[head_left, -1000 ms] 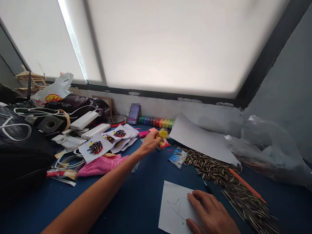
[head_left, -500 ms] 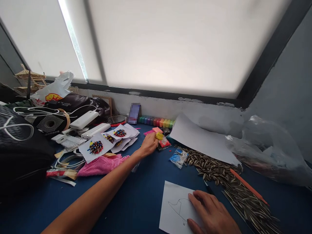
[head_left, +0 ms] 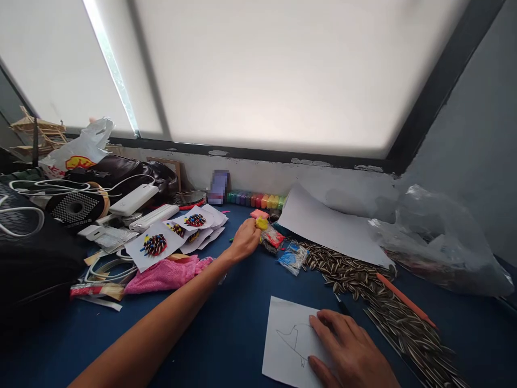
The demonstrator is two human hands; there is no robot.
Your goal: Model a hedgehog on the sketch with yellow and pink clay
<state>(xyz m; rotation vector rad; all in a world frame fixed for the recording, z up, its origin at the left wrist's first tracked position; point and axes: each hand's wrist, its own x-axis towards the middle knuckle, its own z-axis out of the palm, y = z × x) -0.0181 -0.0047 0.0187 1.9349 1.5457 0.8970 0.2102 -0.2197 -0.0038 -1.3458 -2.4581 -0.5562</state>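
My left hand (head_left: 245, 240) reaches to the far middle of the table, its fingers closed on a small lump of yellow modelling clay (head_left: 262, 223). Right beside those fingers is a clear packet with red clay (head_left: 273, 239); whether they also touch it I cannot tell. My right hand (head_left: 349, 345) lies with fingers apart on a white paper (head_left: 278, 353) that carries a pencil outline like a bird. Part of the drawing is under the hand. Beyond it lies a packet of blue and white clay (head_left: 293, 257).
Striped sunflower seeds (head_left: 355, 275) spread along the right, with an orange stick (head_left: 406, 299) across them. Coloured clay blocks (head_left: 258, 200) line the wall. Seed-decorated papers (head_left: 155, 245), a pink cloth (head_left: 165, 275), power banks (head_left: 134, 199) and a black bag (head_left: 36, 269) fill the left.
My left hand stays at the clay with the yellow lump, and the red packet beside it has shifted and tilted. My right hand still rests on the drawing. The view has turned slightly.
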